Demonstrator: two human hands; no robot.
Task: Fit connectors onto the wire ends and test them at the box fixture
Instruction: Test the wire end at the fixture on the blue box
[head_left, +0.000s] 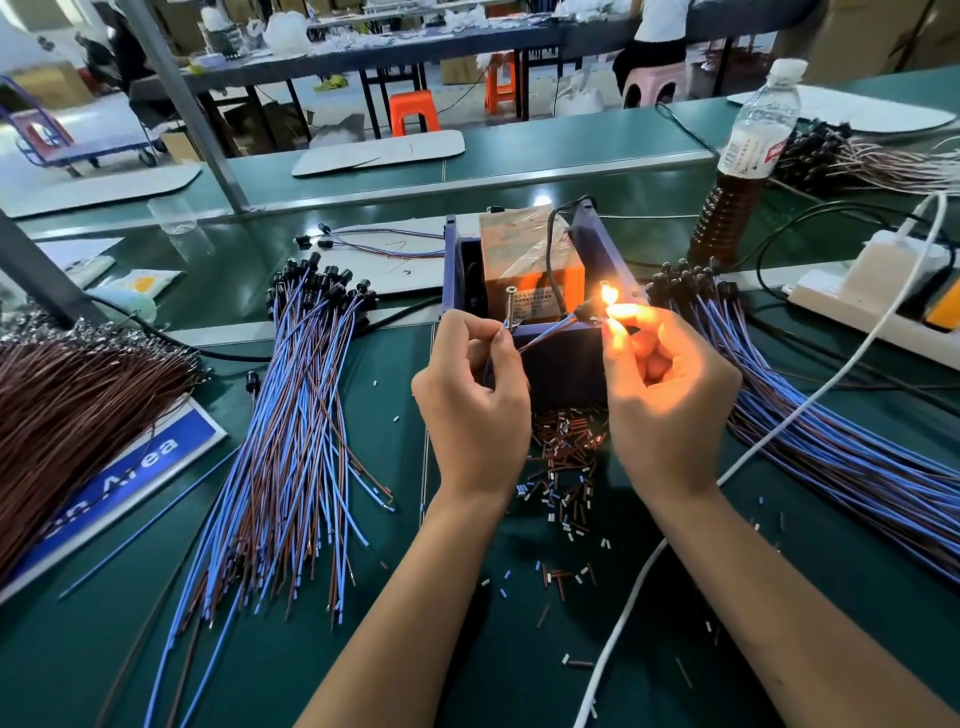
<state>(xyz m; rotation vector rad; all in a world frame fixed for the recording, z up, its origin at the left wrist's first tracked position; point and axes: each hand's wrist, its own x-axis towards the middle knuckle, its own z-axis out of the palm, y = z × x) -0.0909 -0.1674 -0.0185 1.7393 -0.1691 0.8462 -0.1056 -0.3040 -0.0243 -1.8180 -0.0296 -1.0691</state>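
- Here, the left hand (475, 384) pinches the wire pair (545, 330) against the screw (510, 306) at the box fixture (524, 291), mid-table.
- The right hand (670, 379) pinches its lit connector end (607, 296).
- Probably light and floppy; best gripped near the ends.

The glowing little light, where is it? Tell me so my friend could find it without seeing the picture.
Find the blue box fixture in the middle of the green table. At its right front corner the right hand pinches a small black connector on a blue and brown wire pair. The lamp on its tip shines bright orange, while the connectors in the piles on both sides are dark.
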